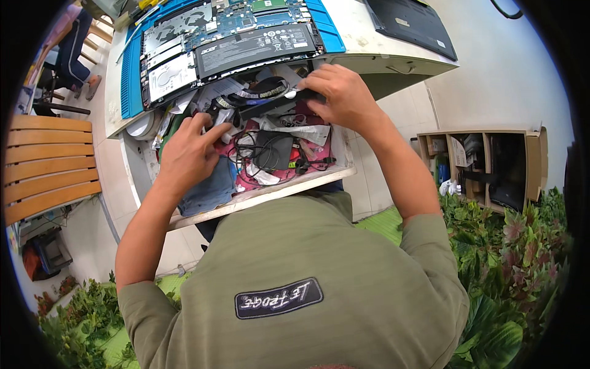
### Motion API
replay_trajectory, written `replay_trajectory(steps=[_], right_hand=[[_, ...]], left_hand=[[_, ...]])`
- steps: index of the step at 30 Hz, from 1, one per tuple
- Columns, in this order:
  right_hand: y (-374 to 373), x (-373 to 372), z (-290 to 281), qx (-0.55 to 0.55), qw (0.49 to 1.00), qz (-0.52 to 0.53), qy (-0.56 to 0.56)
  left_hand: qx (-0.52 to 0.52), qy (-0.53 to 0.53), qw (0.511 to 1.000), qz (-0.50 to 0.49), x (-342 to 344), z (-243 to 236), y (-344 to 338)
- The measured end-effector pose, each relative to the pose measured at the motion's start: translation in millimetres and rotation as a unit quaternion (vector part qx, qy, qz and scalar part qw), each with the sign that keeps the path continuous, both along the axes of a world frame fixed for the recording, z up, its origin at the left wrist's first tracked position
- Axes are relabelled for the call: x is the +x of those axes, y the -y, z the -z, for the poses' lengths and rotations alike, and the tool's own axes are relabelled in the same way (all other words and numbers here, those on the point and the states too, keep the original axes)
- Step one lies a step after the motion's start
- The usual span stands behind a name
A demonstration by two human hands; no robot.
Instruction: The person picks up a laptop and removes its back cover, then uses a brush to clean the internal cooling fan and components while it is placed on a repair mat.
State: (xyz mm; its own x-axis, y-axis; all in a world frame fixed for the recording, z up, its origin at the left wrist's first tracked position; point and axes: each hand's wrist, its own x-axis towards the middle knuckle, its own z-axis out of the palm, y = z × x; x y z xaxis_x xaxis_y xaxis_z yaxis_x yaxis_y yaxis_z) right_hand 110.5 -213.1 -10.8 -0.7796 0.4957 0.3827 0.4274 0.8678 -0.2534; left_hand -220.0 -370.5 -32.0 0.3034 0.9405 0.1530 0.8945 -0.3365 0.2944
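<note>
Black oblong object (270, 106) was pinched in the right hand (341, 95) over the pulled-out drawer (313, 183). Left hand (190, 150) hovered, fingers parted, apparently empty. Laptop (228, 26) already opened, battery (255, 48) exposed; not yet closed up.

The right hand (343, 97) is slightly blurred and hides one end of a black bar (273, 106). Beyond the left hand (192, 152), which covers part of the drawer (295, 188), the frame's edge crops the opened laptop (230, 46).
</note>
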Motion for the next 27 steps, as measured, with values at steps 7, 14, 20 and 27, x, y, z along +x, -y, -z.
replay_trajectory(steps=[7, 14, 20, 27], right_hand=[[-16, -3, -9, -0.096, 0.995, 0.04, -0.003], [-17, -11, -15, -0.126, 0.99, 0.058, -0.001], [-7, -11, -24, -0.136, 0.989, 0.057, -0.026], [20, -18, -20, 0.027, 0.999, 0.019, 0.038]], left_hand=[[0.156, 0.027, 0.987, -0.039, -39, -4, 3], [0.12, 0.059, 0.989, -0.066, -45, 2, -5], [0.134, 0.082, 0.984, -0.086, -65, 0, -9], [0.114, 0.118, 0.983, -0.085, -82, -21, -7]])
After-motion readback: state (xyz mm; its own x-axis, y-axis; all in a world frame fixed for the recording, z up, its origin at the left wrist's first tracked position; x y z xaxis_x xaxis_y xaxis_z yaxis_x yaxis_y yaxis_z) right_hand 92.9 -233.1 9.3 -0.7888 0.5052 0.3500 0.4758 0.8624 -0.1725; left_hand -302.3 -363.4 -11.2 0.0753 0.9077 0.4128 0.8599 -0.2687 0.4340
